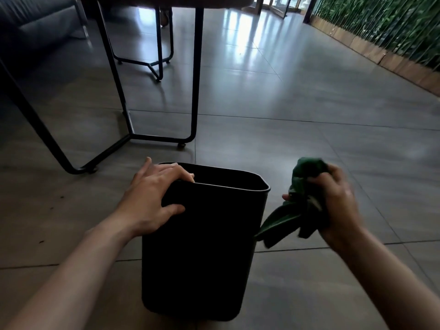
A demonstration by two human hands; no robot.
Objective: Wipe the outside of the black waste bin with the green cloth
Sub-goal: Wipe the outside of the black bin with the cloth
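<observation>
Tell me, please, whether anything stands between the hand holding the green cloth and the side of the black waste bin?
Nothing visible does. The right hand holds the bunched green cloth just beside the black waste bin, with only bare floor between; a hanging end already reaches its right wall.

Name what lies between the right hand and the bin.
In the head view, only the green cloth: bunched in the right hand, its loose tail hangs toward the bin wall, reaching or nearly reaching it. Bare floor tile shows behind.
</observation>
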